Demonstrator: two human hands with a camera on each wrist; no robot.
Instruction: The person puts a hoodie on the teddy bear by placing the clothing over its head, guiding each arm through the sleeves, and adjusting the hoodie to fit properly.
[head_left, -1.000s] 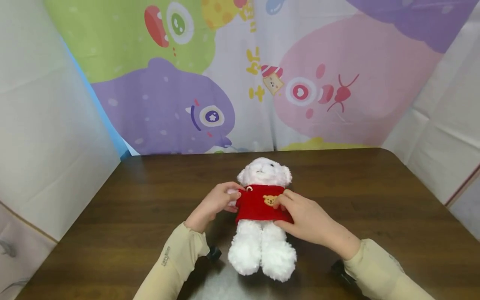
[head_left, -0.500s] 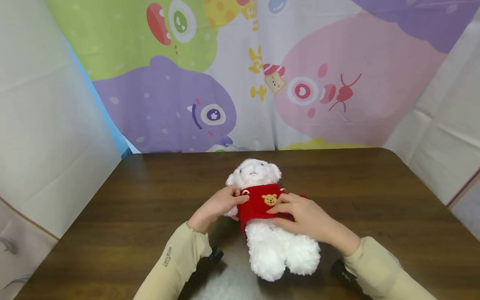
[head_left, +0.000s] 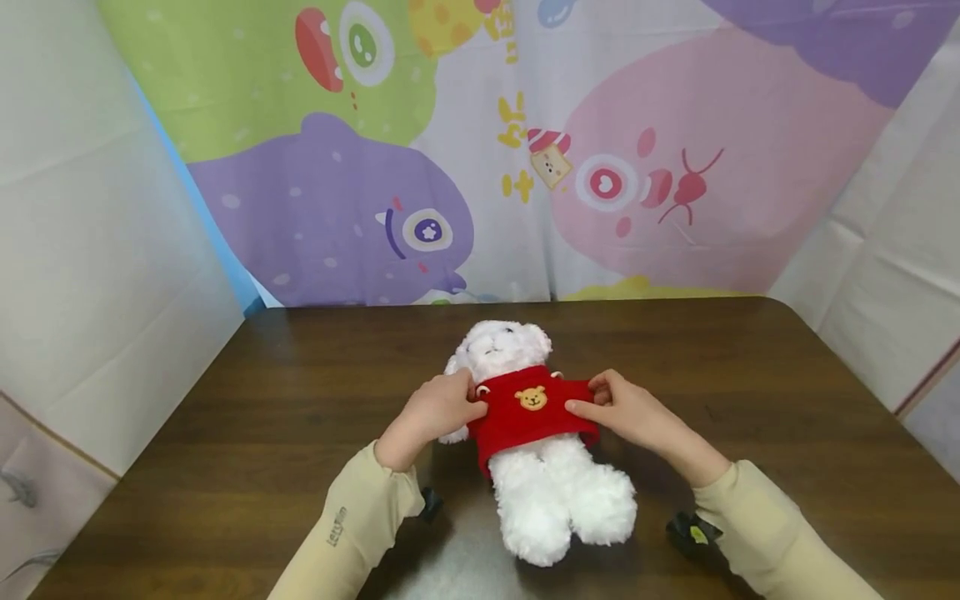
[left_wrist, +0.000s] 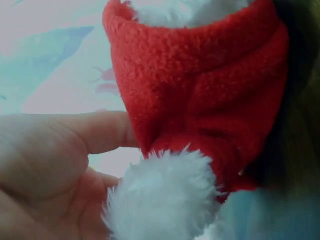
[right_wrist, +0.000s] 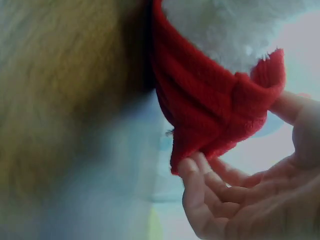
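Observation:
A white plush teddy bear (head_left: pixel 540 500) lies on its back on the table, its head tilted toward the left. It wears a red shirt (head_left: pixel 525 425) with a small bear-face patch (head_left: pixel 532 398) on the chest. My left hand (head_left: pixel 441 408) grips the bear at its left-side shoulder, thumb on the shirt; a white paw (left_wrist: pixel 165 197) pokes out of that sleeve. With my right hand (head_left: pixel 633 410) I pinch the opposite sleeve (right_wrist: pixel 192 145) and hold it stretched outward. No paw shows at that sleeve's end.
The brown wooden table (head_left: pixel 322 358) extends around the bear. A cartoon-print curtain (head_left: pixel 510 167) hangs behind its back edge. White panels (head_left: pixel 97 250) stand at both sides. Dark wrist devices (head_left: pixel 692 530) sit under the sleeves.
The bear has swung, its head going left and its feet right. My right hand has moved from the shirt front to the sleeve and drawn it outward. The left hand stays at the shoulder.

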